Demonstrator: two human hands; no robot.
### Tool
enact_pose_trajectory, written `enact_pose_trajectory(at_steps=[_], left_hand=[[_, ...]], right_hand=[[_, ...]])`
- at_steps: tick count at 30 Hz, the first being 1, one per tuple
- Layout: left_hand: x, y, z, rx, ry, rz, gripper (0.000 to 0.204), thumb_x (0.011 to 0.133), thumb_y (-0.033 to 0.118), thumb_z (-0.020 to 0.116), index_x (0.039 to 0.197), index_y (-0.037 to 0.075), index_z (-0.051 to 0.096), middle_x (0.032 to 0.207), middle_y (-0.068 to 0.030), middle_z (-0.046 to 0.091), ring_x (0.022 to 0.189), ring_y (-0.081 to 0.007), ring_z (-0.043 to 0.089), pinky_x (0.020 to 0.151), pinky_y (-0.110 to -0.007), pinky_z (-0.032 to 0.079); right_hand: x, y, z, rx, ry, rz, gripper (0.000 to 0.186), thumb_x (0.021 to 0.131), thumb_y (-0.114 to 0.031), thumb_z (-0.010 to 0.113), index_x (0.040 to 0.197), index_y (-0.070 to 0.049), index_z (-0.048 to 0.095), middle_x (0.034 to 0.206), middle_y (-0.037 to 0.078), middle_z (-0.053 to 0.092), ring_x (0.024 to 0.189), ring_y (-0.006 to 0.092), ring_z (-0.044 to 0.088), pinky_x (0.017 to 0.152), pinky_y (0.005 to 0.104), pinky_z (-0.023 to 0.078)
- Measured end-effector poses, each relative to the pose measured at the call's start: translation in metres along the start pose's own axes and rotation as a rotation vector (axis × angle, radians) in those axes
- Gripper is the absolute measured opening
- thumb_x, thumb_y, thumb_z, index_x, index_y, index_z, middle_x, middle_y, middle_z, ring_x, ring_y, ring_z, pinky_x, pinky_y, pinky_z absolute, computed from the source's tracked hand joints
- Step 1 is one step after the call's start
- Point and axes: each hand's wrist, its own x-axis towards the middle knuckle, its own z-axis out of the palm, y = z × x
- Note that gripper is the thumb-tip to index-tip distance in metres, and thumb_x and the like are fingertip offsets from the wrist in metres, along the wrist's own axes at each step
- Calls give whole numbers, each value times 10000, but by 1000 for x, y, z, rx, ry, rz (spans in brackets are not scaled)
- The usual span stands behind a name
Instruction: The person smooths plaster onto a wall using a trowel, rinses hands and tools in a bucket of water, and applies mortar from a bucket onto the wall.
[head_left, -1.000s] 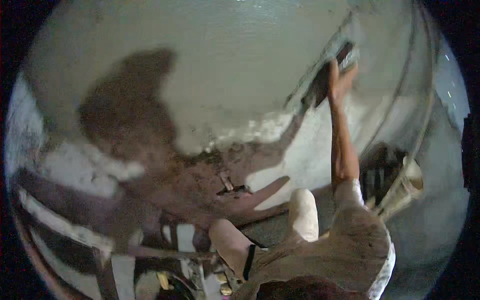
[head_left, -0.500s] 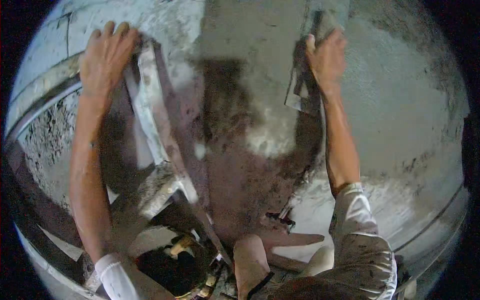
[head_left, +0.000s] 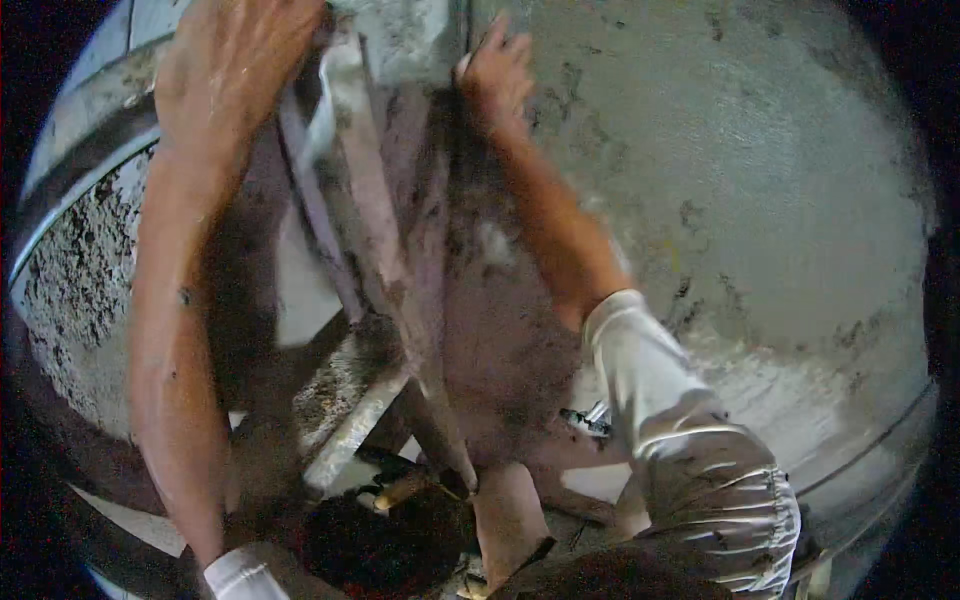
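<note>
My left hand [head_left: 240, 75] is at the upper left, fingers curled at the top end of a long mortar-smeared bar [head_left: 370, 180]. The bar slants down toward the bottom middle. My right hand [head_left: 497, 80] is closed at the edge of the wet grey plaster [head_left: 740, 170]. A trowel in this hand shows clearly only in the earlier frame; now hand and angle mostly hide it. Brownish, less coated surface [head_left: 500, 330] lies between my arms.
A dark round bucket [head_left: 380, 545] with a tan-handled tool [head_left: 400, 490] stands at the bottom. Beside the bar is a mortar-crusted crosspiece [head_left: 355, 430]. A curved rim [head_left: 90, 210] borders speckled rough material [head_left: 90, 300] on the left. A small metal object [head_left: 590, 418] lies near my right sleeve.
My right hand has swept left across the surface toward the bar, trowel with it, and plaster now shows where it was. My left hand and the bar's top appear slightly higher and further right.
</note>
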Motion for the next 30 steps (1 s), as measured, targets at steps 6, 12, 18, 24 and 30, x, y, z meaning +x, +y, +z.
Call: enact_pose_trajectory(at_steps=[6, 12, 18, 24, 30], left_hand=[[-8, -1, 21, 0, -119, -2, 433, 853, 140, 522, 1286, 140, 498, 1296, -19, 540, 1165, -224, 523, 925, -346, 467], [5, 0, 17, 52, -158, 63, 420, 900, 166, 490, 1318, 127, 477, 1347, -64, 515, 1199, -269, 525, 971, -376, 454], [-5, 8, 24, 0, -55, 19, 498, 870, 135, 509, 1363, 159, 449, 1373, -11, 500, 1256, -236, 477, 1017, -383, 428], [4, 4, 32, 130, -196, 67, 567, 906, 128, 450, 1456, 194, 331, 1456, -25, 415, 1263, -275, 464, 1023, -402, 424], [2, 21, 12, -55, -203, -13, 458, 879, 140, 506, 1335, 146, 464, 1338, -29, 511, 1218, -230, 492, 1002, -387, 424]], right_hand=[[-155, 106, -17, -67, -84, -157, 856, 770, -207, 722, 1471, -54, 254, 1339, 189, 445, 1185, 349, 452, 971, 531, 353], [-107, 243, -131, -184, 601, -277, 843, 697, -217, 745, 1402, 25, 351, 1327, 264, 468, 1221, 420, 436, 1001, 523, 331], [4, 144, -118, -62, 441, -250, 692, 957, -229, 531, 1486, 26, 164, 1467, 315, 266, 1341, 443, 320, 1112, 538, 237], [6, 91, 16, -178, 489, -284, 652, 817, -197, 612, 1397, -22, 372, 1311, 197, 502, 1138, 396, 497, 937, 538, 383], [-164, 207, -98, -224, -14, -110, 783, 797, -197, 669, 1446, -16, 270, 1378, 226, 408, 1218, 400, 439, 984, 537, 346]])
